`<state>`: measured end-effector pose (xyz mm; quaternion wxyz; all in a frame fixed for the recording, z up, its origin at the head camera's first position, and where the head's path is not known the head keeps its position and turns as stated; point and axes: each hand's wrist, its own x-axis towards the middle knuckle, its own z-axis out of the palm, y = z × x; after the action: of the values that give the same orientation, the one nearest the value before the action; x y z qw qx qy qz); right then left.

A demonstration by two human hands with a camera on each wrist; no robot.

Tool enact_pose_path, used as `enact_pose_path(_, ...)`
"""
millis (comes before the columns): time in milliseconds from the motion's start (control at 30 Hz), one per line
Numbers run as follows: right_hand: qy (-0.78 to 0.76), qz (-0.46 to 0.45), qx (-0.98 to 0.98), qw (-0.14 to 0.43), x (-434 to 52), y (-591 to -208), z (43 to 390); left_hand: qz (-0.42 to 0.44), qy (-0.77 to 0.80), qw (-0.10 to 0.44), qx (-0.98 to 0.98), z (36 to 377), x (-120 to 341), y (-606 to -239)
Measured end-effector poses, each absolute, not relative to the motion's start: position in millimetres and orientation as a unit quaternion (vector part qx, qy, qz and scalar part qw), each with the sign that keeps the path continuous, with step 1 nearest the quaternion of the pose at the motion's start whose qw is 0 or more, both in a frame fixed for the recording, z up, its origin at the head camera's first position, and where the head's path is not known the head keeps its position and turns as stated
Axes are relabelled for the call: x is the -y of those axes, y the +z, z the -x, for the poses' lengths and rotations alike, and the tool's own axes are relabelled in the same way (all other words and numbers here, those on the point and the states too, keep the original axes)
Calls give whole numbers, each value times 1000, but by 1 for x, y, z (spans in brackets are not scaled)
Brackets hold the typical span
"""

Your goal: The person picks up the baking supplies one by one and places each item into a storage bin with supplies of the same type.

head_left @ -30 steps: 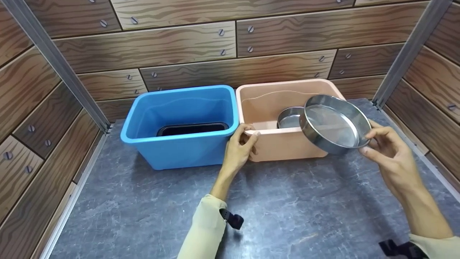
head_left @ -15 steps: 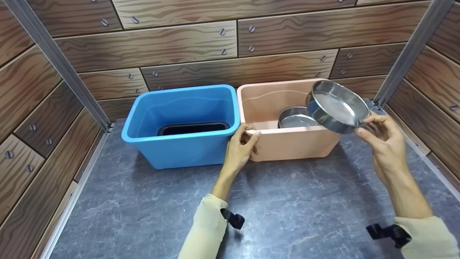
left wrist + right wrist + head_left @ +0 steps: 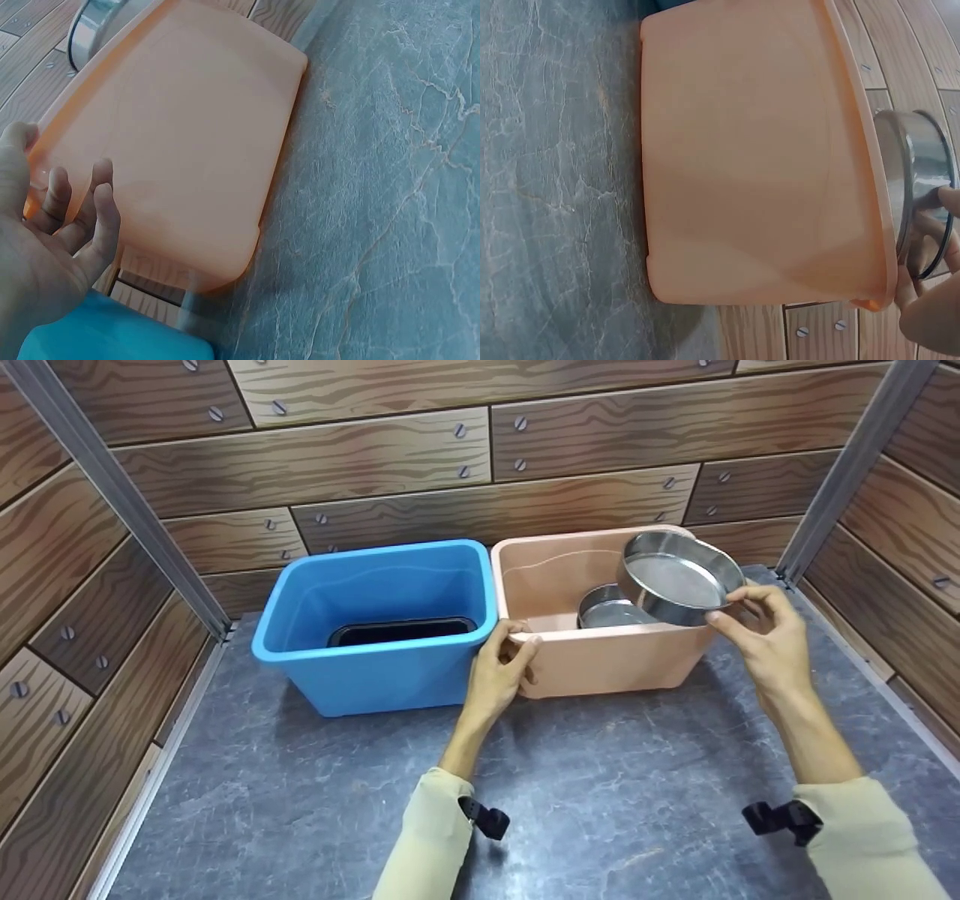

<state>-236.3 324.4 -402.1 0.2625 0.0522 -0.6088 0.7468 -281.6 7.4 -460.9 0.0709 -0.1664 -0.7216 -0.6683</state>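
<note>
Steel sieve (image 3: 681, 577) pinched in right hand (image 3: 759, 639), seemingly above peach bin (image 3: 600, 660).

We see only the top of the second sieve (image 3: 609, 607) behind the peach bin's wall (image 3: 600, 656); the black tray (image 3: 401, 630) is mostly hidden by the blue bin (image 3: 375, 675).

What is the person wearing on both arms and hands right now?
Both hands, left hand and right hand, are bare. Each forearm is covered by a pale cream long sleeve. A small black camera mount sits at each wrist, strapped over the cuff. No gloves or markings show.
</note>
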Motion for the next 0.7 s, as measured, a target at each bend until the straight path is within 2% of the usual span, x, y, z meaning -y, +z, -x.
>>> enact_pose_path(700, 531, 75, 793, 287, -310, -393, 251, 163, -662, 75, 728, 281, -8, -459)
